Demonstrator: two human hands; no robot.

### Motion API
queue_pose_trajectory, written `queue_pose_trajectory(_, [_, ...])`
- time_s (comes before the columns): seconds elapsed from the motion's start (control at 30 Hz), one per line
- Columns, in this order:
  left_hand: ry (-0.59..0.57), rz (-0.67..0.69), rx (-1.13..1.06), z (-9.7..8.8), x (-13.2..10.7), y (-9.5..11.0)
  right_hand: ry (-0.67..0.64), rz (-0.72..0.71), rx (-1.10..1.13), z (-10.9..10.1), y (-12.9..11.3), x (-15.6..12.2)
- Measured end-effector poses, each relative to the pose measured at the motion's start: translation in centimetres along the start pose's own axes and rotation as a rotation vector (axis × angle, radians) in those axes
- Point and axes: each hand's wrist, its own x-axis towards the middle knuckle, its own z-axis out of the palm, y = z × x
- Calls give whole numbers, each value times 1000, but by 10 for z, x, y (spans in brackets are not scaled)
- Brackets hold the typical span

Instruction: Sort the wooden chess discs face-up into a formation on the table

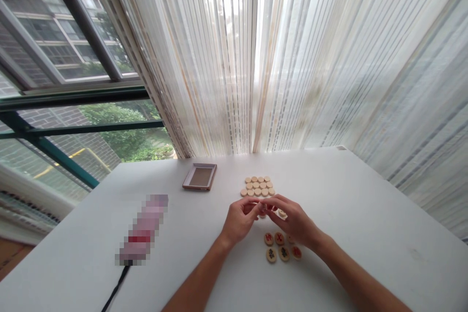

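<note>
My left hand (239, 219) and my right hand (290, 217) meet fingertip to fingertip over the white table (204, 234). Both are closed in a pinch, and what lies between the fingers is too small and covered to make out. Just under the fingertips, a round wooden piece (262, 215) shows in part. Another wooden disc (282, 213) peeks out beside my right fingers. Nearer to me lie Chinese chess pieces in two rows, with red characters (268, 239) and black characters (271, 255); my right wrist partly covers one. Beyond my hands, several blank-faced discs (257, 185) sit in rows.
A shallow open box or lid (200, 177) rests at the table's far left. A blurred pink object (144, 229) with a black cord (117, 286) lies on the left. Striped curtains (234, 58) hang behind the table, beside an open window (84, 68).
</note>
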Motion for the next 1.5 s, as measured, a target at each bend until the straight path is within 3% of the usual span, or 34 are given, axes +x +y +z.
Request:
queue_pose_trajectory(0.3, [-27, 27, -32, 1, -1, 0, 40, 12, -17, -5, 3, 1])
queue_pose_trajectory(0.87, [-17, 74, 113, 0, -4, 8, 33, 65, -48, -9, 1, 2])
queue_pose_trajectory(1.27, [-56, 298, 347, 1, -9, 11, 52, 97, -17, -6, 7, -1])
queue_pose_trajectory(1.5, [-103, 335, 399, 1, -11, 12, 32, 140, -22, -6, 4, 0])
